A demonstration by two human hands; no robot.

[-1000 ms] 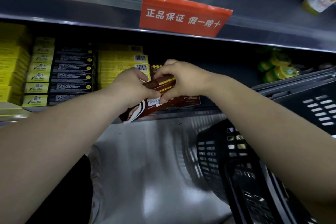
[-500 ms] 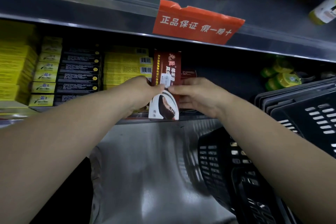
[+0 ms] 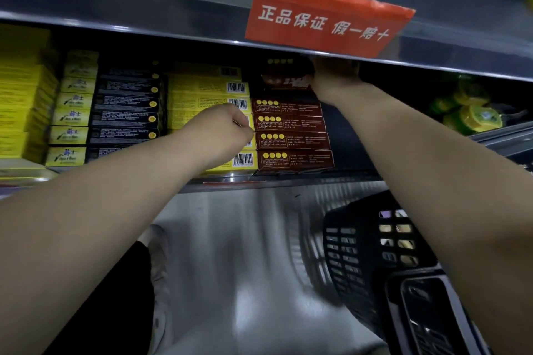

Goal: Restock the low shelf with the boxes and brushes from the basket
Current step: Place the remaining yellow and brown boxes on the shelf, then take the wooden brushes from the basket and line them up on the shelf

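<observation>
The dark red-brown cardboard box is laid flat on the stack of matching boxes, long side running left to right. Its right end is met by the right hand, but the hold cannot be told. The left hand is curled on nothing, lower and farther off.

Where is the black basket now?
The black basket sits at lower right in the head view, on the floor below the low shelf, beneath the right forearm.

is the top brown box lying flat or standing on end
Lying flat: top brown box rests lengthwise on the brown box stack.
</observation>
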